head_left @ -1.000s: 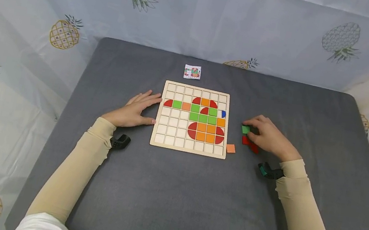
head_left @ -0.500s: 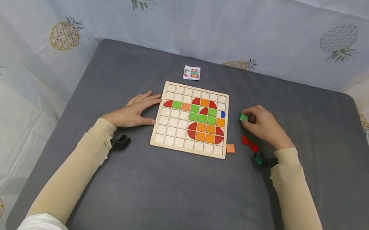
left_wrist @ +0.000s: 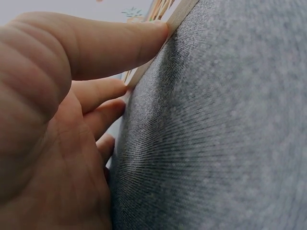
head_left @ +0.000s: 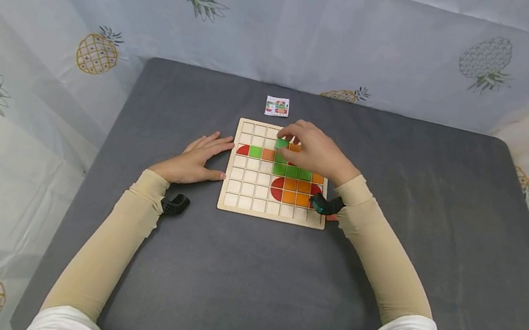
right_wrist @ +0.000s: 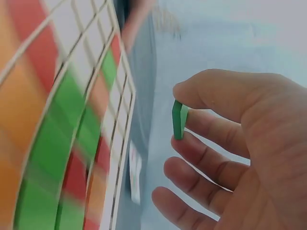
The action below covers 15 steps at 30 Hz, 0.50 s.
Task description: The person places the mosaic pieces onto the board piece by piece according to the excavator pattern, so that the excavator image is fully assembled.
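A square wooden grid board [head_left: 247, 188] lies on the grey table, with red, green and orange pieces in part of its cells. My left hand [head_left: 190, 161] rests beside its left side, fingers extended. In the left wrist view the thumb [left_wrist: 120, 43] and fingertips touch the board's edge [left_wrist: 180, 17]. My right hand [head_left: 316, 150] is over the upper part of the board. Between thumb and fingers it pinches a thin green square tile [right_wrist: 178, 120], held apart from the board in the right wrist view. That hand and wrist hide several pieces at the board's right.
A small printed card [head_left: 276, 106] with a coloured pattern lies behind the board. At the board's lower right corner an orange tile [head_left: 332, 218] shows partly under the right wrist. A pineapple-patterned curtain [head_left: 394, 46] hangs behind the table.
My right hand has picked up the green tile from right of the board and carried it left over the upper cells. The red pieces there are now hidden by the arm. My left hand stays put.
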Tool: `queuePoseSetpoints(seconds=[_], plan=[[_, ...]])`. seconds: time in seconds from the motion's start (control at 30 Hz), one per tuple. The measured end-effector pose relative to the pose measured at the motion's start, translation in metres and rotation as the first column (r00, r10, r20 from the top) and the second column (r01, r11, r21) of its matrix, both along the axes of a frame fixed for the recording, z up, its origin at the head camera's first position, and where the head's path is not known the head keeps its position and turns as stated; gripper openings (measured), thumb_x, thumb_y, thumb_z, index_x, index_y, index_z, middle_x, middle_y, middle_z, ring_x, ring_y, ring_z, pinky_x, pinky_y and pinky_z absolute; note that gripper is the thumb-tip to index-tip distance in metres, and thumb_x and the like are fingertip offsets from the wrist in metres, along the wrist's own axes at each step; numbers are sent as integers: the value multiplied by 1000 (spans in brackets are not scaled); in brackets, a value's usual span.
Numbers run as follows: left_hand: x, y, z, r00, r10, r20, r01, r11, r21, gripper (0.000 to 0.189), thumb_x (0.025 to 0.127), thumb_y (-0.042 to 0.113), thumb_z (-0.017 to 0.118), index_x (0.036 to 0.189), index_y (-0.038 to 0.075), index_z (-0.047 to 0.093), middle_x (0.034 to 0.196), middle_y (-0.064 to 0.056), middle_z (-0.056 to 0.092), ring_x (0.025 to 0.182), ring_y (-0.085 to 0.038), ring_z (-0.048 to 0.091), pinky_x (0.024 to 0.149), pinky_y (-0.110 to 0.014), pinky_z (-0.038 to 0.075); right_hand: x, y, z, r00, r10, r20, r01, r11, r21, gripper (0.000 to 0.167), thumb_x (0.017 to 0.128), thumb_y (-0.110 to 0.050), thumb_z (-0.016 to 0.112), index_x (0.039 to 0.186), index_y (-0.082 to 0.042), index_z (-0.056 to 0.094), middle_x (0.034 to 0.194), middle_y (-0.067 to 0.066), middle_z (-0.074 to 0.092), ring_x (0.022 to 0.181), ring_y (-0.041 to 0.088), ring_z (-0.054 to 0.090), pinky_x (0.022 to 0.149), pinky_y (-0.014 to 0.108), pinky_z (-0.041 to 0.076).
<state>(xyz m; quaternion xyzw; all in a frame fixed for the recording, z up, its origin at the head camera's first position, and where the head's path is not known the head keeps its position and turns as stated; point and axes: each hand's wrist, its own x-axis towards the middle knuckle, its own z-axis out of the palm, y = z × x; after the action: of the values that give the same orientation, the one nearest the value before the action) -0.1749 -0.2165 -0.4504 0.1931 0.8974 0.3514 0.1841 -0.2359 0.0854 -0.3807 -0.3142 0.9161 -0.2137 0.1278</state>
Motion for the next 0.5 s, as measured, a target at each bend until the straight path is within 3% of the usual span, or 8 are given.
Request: queuePoseSetpoints(seconds=[0.23, 0.37, 0.5], plan=[[0, -1, 1, 1000, -17, -10, 17, 1000, -7, 79, 96, 31, 70, 162, 17, 28, 172, -5, 15, 161, -29, -4, 128, -57, -3, 4, -52, -11, 992, 110, -62, -106, 993, 56, 36, 98, -34, 65, 129, -16, 67, 116, 4, 65, 103, 20, 60, 85, 35, 53], [0, -2, 1, 1000, -25, -17, 25, 1000, -3, 79, 96, 30, 70, 161, 16, 28, 172, -5, 16, 161, -29, -3, 128, -56, -3, 8, -69, -22, 983, 141, -118, -128, 985, 113, 35, 99, -33, 65, 128, -14, 68, 117, 4, 67, 103, 19, 59, 85, 35, 54], [0, -3, 1, 1000, -23, -19, 23, 1000, 8, 78, 96, 29, 70, 161, 15, 29, 172, -6, 16, 161, -29, -3, 128, -55, -4, 12, -77, -29, 979, 164, -122, -145, 978, 153, 33, 98, -32, 66, 126, -15, 70, 116, 3, 66, 101, 20, 59, 85, 35, 54]])
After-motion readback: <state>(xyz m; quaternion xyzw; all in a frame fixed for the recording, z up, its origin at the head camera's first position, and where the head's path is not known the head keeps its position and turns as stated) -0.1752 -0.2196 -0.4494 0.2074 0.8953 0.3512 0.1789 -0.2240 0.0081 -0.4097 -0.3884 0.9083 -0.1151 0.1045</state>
